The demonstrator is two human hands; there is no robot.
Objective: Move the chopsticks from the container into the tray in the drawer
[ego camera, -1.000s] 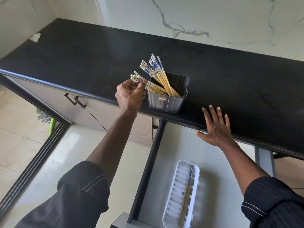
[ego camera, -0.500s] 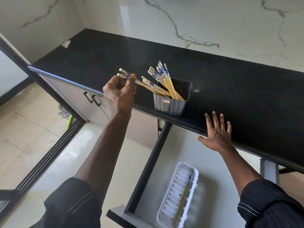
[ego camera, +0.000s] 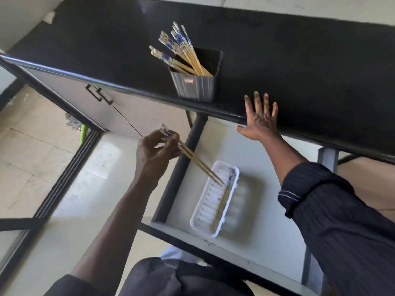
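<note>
We note the left hand [ego camera: 157,149] closed around a pair of chopsticks [ego camera: 197,162] near their patterned blue-and-white ends, pinched between thumb and fingers. The pair slants down and away from the hand, its plain tips just above the far end of the white tray [ego camera: 199,218]. We judge the high grip is chosen so that the tips lead into the tray and the pair can be lowered flat along its length.

The tray lies in the open drawer [ego camera: 252,159], lengthwise, near the drawer's front edge. One pair of chopsticks [ego camera: 221,207] already rests in the tray along its right side, patterned ends at the tray's far end. Laying the held pair beside it, same way round, looks the likely intent.

The right hand [ego camera: 259,119] is spread flat and holds nothing, palm on the edge of the black countertop [ego camera: 299,60] above the tray; we take it as a brace while leaning over the drawer.

The grey container [ego camera: 195,86] stands on the countertop's front edge, above and left of the tray. A bundle of chopsticks [ego camera: 181,52] leans out of it, so most of the task remains.
</note>
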